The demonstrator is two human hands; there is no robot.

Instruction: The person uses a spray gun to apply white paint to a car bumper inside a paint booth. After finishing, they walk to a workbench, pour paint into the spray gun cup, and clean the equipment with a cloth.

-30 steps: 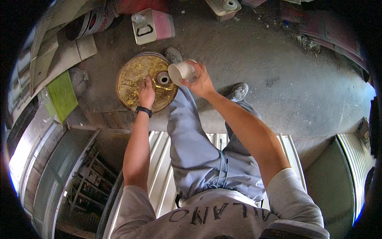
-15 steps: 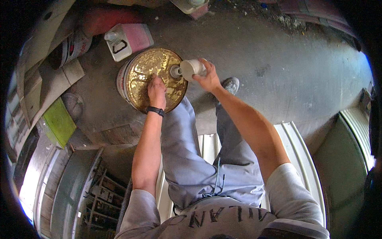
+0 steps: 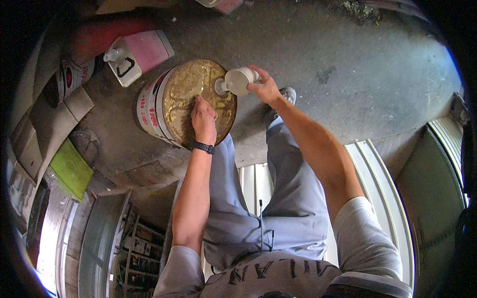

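While the white cylindrical metal drum with a worn yellow lid (image 3: 186, 79) leans ahead and slightly left of the person, its long axis runs from the base at left toward the lid at right. On the lid's right side, the pale round spout (image 3: 219, 86) lines up with the open mouth of the off-white cup (image 3: 238, 82), tipped toward it. The right hand (image 3: 265, 88), clamped around the cup's right end, is nearer the spout; the left hand (image 3: 203, 119) lies curled on the lid, gripping what I cannot tell.
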